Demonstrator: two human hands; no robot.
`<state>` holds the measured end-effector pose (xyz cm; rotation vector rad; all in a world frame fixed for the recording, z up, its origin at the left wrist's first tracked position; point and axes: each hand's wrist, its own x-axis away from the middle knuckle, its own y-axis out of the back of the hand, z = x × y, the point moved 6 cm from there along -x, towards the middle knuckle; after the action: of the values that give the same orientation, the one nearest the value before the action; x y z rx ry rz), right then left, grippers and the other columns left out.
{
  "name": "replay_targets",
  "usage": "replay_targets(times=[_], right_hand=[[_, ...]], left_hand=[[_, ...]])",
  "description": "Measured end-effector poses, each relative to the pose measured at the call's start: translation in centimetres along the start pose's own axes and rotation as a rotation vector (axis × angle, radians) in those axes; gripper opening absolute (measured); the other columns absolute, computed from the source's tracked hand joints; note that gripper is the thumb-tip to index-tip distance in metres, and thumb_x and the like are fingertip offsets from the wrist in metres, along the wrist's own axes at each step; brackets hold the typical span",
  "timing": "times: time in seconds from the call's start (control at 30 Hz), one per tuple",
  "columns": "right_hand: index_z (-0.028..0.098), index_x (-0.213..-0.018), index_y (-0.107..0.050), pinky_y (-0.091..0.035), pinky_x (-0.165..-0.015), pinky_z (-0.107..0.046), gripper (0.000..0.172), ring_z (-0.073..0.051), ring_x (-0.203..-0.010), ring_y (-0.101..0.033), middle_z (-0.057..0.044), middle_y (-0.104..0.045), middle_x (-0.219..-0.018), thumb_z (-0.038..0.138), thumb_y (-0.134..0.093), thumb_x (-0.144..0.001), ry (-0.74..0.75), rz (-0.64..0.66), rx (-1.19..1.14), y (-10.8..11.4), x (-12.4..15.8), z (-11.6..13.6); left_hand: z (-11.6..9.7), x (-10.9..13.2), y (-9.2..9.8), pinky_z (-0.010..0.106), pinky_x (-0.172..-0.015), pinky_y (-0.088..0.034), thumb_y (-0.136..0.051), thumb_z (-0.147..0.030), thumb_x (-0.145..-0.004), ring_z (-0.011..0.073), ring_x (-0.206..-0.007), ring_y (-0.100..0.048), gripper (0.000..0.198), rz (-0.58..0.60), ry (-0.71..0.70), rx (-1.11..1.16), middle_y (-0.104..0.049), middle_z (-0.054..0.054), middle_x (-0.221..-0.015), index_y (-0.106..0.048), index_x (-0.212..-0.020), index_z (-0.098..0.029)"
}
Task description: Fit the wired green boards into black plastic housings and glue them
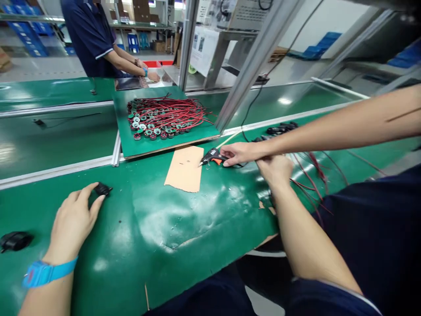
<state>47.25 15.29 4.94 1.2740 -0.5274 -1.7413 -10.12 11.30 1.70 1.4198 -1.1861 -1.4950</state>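
Observation:
My left hand, with a blue wristband, has its thumb and index finger around a small black plastic part on the green bench mat. Another black part lies to the left of that wrist. My right hand is bent on the right side of the bench, just below a co-worker's forearm that crosses over it. Its fingers are mostly hidden, and whatever they touch does not show. The co-worker's hand is at a black glue gun with an orange trigger, whose nozzle points at a cardboard piece.
A raised green board bears many small round parts with red wires. Black parts and loose red wires lie at right. A metal post rises behind the glue gun. Another person stands across the bench.

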Motion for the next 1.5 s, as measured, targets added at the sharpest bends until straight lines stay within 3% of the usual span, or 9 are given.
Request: replay_targets(times=[0.1,0.23,0.47,0.67,0.83,1.0,1.1,1.2,1.5], right_hand=[[0.027,-0.054,-0.035,-0.027,-0.055,-0.036,0.047,-0.019,-0.049,-0.036,-0.001,-0.036,-0.049,0.030,-0.050,-0.098,0.008,-0.181,0.051,1.5,3.1,4.3],[0.026,-0.053,-0.043,-0.029,-0.052,-0.036,0.043,-0.019,-0.046,-0.039,-0.001,-0.040,-0.048,0.031,-0.060,-0.092,0.181,-0.126,0.011,1.0,4.9,11.4],[0.024,-0.087,-0.074,-0.040,-0.079,-0.040,0.026,-0.026,-0.086,-0.056,-0.009,-0.068,-0.084,0.040,-0.058,-0.099,0.482,0.128,0.047,-6.7,-3.0,22.6],[0.019,-0.098,-0.075,-0.040,-0.087,-0.046,0.018,-0.031,-0.104,-0.050,-0.014,-0.064,-0.106,0.033,-0.063,-0.097,0.405,0.198,0.139,-14.4,-9.8,24.2],[0.016,-0.088,-0.072,-0.041,-0.091,-0.047,0.022,-0.031,-0.106,-0.048,-0.016,-0.062,-0.105,0.032,-0.061,-0.099,0.388,0.248,0.113,-16.9,-10.7,24.2],[0.018,-0.095,-0.075,-0.042,-0.086,-0.044,0.013,-0.030,-0.102,-0.051,-0.013,-0.062,-0.101,0.027,-0.065,-0.096,0.383,0.297,0.025,-15.5,-7.5,26.4],[0.023,-0.100,-0.075,-0.042,-0.086,-0.040,0.011,-0.026,-0.098,-0.054,-0.009,-0.063,-0.100,0.029,-0.067,-0.096,0.488,0.358,-0.108,-13.1,-2.7,29.3],[0.022,-0.100,-0.074,-0.042,-0.083,-0.038,0.011,-0.023,-0.092,-0.055,-0.008,-0.063,-0.096,0.027,-0.064,-0.097,0.627,0.382,-0.320,-10.0,2.0,31.8],[0.018,-0.140,-0.050,-0.042,-0.112,-0.052,0.044,-0.025,-0.124,-0.059,-0.013,-0.065,-0.130,0.013,-0.058,-0.097,0.829,0.426,-0.531,-6.4,4.7,30.6]], left_hand=[[-0.6,0.0,-0.1,0.045,-0.085,-0.055,-0.041,-0.044,-0.101,0.0333,-0.096,-0.066,0.048,0.053,0.011,0.050,-0.065,0.015,-0.102,-0.056,-0.137,-0.016],[-1.5,0.1,-0.2,0.040,-0.080,-0.055,-0.041,-0.030,-0.099,0.0293,-0.092,-0.067,0.045,0.132,0.021,0.106,-0.065,0.012,-0.100,-0.053,-0.140,-0.016],[-1.9,0.3,0.5,0.045,-0.085,-0.054,-0.055,-0.036,-0.095,0.0339,-0.098,-0.064,0.024,0.070,-0.007,0.050,-0.064,0.017,-0.112,-0.059,-0.109,-0.017],[-2.3,0.4,0.2,0.039,-0.078,-0.052,-0.058,-0.042,-0.095,0.0283,-0.090,-0.067,0.024,0.126,0.040,0.356,-0.070,0.010,-0.100,-0.059,-0.106,-0.021],[-3.1,0.5,0.1,0.034,-0.086,-0.052,-0.068,-0.049,-0.088,0.0204,-0.092,-0.065,0.033,0.057,0.369,1.087,-0.069,0.006,-0.102,-0.062,-0.104,-0.020],[-5.8,1.2,-1.5,0.030,-0.069,-0.056,-0.057,-0.039,-0.089,0.0163,-0.082,-0.070,0.021,0.145,0.599,1.706,-0.066,0.006,-0.103,-0.048,-0.084,-0.021],[-7.9,1.6,-2.0,0.023,-0.048,-0.046,-0.062,-0.041,-0.088,0.0097,-0.056,-0.059,0.025,0.302,0.649,1.838,-0.069,0.008,-0.101,-0.057,-0.102,-0.020],[-9.8,2.0,-1.9,0.019,-0.044,-0.042,-0.070,-0.053,-0.088,0.0075,-0.051,-0.054,0.050,0.446,0.616,1.966,-0.069,0.005,-0.091,-0.059,-0.125,-0.021],[-11.8,3.4,-0.5,0.019,-0.052,-0.044,-0.083,-0.058,-0.075,0.0067,-0.052,-0.054,0.050,0.601,0.414,2.078,-0.066,0.002,-0.074,-0.071,-0.096,-0.014]])
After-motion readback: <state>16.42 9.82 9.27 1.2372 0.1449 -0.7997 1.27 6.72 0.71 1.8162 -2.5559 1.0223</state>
